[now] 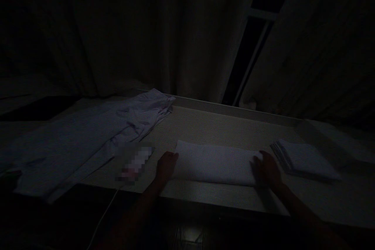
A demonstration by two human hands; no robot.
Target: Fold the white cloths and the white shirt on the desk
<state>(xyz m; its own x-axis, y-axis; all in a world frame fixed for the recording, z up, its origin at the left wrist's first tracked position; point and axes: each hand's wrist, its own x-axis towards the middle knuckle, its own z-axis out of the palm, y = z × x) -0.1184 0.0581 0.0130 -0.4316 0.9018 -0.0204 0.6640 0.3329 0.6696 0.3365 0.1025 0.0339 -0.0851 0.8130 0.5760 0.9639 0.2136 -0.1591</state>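
In dim light, a pale cloth (216, 164) lies folded into a long flat strip on the light-coloured surface in front of me. My left hand (166, 167) has its fingers closed on the strip's left end. At the opposite end, my right hand (267, 168) pinches the upper right corner, with its thumb and fingers partly in shadow. Just right of that hand sits a small stack of folded cloths (307, 160). A larger pale garment or sheet (88, 136) is spread loosely on the left, its far end crumpled.
Between the loose cloth and my left hand lies a blurred-out flat device (136, 164), with a thin white cable (104, 215) running down over the front edge. Long curtains (175, 35) hang behind, parted by a dark gap (249, 50). A low ledge (234, 113) borders the back.
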